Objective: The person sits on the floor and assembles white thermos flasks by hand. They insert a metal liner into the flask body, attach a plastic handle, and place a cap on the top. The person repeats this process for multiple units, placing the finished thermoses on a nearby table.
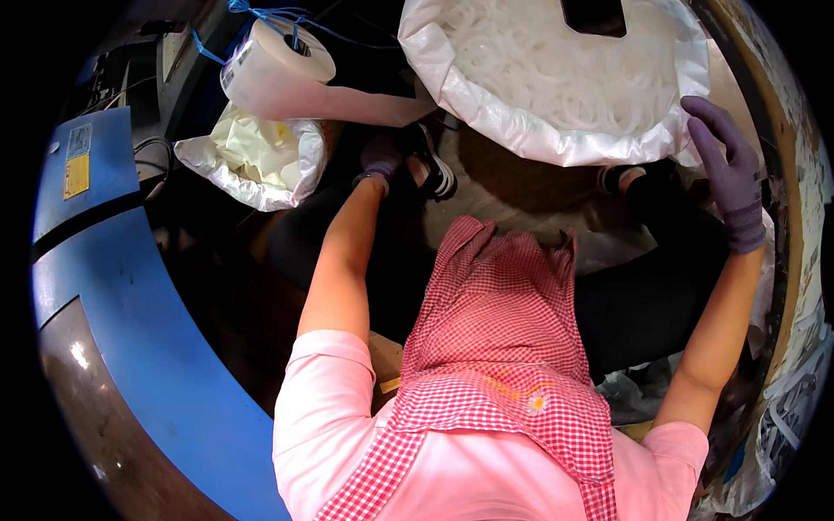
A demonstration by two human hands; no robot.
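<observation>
My right hand (734, 169), in a purple glove, is at the right rim of a large white woven sack (486, 122). Its fingers are curved and apart, with the tips at the sack's edge. Loose, pale, translucent ring-like pieces (573, 82) fill the sack. Down by my shoe, my left hand (380, 156) wears a similar glove. It is just under a strip of translucent film hanging from a large roll (278, 74). Shadow hides its fingers, so I cannot make out a hold.
A smaller white sack (300, 169) with pale yellowish contents stands below the roll. Blue cord (261, 12) is tied at the roll. Along the left runs a blue machine housing (165, 321). A worn curved edge (786, 217) bounds the right side, with clear plastic scraps (786, 425) below.
</observation>
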